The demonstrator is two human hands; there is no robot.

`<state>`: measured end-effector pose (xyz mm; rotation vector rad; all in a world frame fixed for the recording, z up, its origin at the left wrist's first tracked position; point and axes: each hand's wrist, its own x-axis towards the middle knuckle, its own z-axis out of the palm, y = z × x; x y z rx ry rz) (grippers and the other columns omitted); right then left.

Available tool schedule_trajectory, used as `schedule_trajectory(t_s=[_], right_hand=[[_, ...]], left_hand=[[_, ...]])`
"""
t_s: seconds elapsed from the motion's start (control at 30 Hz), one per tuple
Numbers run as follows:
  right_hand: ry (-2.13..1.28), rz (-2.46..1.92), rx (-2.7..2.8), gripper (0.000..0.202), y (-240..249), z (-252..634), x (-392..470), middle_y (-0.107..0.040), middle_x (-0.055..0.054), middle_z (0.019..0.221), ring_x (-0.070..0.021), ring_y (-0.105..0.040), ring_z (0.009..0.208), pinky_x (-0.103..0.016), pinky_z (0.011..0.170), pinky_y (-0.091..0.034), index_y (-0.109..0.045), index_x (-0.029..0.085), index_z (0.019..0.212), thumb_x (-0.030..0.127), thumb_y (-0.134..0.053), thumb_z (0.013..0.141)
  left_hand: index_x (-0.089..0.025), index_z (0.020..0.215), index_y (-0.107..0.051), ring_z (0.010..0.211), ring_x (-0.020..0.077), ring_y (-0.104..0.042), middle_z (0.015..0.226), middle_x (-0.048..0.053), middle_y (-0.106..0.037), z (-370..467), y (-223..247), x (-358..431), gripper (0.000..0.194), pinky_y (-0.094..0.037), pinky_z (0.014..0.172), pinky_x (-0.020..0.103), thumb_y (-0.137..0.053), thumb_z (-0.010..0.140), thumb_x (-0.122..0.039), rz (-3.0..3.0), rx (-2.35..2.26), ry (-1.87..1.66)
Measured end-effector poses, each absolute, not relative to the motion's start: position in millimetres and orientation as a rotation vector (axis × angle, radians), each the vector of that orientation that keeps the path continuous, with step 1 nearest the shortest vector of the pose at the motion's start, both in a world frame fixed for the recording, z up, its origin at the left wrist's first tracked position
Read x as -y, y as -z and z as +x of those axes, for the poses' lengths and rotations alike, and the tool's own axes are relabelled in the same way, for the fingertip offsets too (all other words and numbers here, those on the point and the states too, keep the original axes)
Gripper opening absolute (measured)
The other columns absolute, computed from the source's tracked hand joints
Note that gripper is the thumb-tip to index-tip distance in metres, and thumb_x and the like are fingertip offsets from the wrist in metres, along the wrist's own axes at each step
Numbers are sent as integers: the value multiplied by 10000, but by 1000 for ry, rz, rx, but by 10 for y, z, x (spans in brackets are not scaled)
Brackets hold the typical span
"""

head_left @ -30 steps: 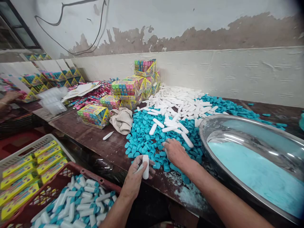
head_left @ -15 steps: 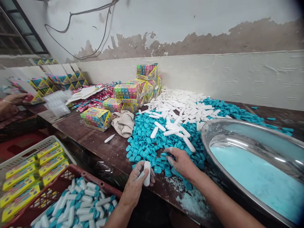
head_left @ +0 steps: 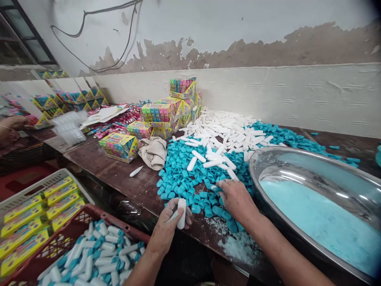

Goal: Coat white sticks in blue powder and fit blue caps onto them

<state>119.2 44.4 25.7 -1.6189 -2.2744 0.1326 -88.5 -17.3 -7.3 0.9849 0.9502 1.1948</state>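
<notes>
My left hand (head_left: 168,226) grips a small white plastic tube (head_left: 181,213) upright at the near edge of the brown table (head_left: 119,174). My right hand (head_left: 236,198) lies palm down on a heap of blue caps (head_left: 184,176), fingers spread among them, just left of a big steel basin (head_left: 300,163). Whether its fingers pinch a cap is hidden. More white tubes (head_left: 226,133) are piled behind the caps.
The basin holds pale blue powder (head_left: 321,218). A red crate (head_left: 89,222) below my left hand contains capped tubes. A white crate (head_left: 38,186) holds yellow boxes. Colourful packed boxes (head_left: 160,113), a cloth (head_left: 154,153) and another person's hand (head_left: 13,123) are at left.
My right hand has slid rightward and a little farther over the blue caps, toward the basin. My left hand keeps the white tube in about the same spot.
</notes>
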Motion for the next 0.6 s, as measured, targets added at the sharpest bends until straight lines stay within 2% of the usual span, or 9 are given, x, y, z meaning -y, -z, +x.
schedule_trajectory(t_s=[0.1,0.2,0.33,0.6], right_hand=[[9,-1576,2475,212,-306,1057,-397,-593,-82,913,-233,-503,871,-347,762,-343,-625,189,929,134,-461,808],[-26,-1506,2612,177,-265,876,-374,-578,-78,888,-228,-495,863,-333,740,-344,-630,190,867,212,-456,840],[21,-1542,2655,150,-153,754,-403,-548,-114,975,-273,-472,930,-369,779,-339,-624,167,855,279,-578,766],[-125,-1625,2586,252,-114,814,-418,-533,-92,967,-264,-484,934,-361,781,-345,-594,174,906,296,-655,694]], left_hand=[[-161,874,-485,618,104,-516,763,7,-554,-874,63,184,163,-426,547,216,-489,834,-320,993,-962,-1178],[-165,873,-483,617,101,-517,762,3,-553,-868,74,198,155,-428,553,216,-492,833,-315,993,-966,-1178],[-164,865,-475,612,102,-514,759,5,-551,-889,92,216,154,-431,544,221,-487,836,-314,982,-958,-1168],[-152,884,-470,623,111,-519,779,22,-553,-843,94,215,180,-429,544,231,-475,841,-327,990,-952,-1141]])
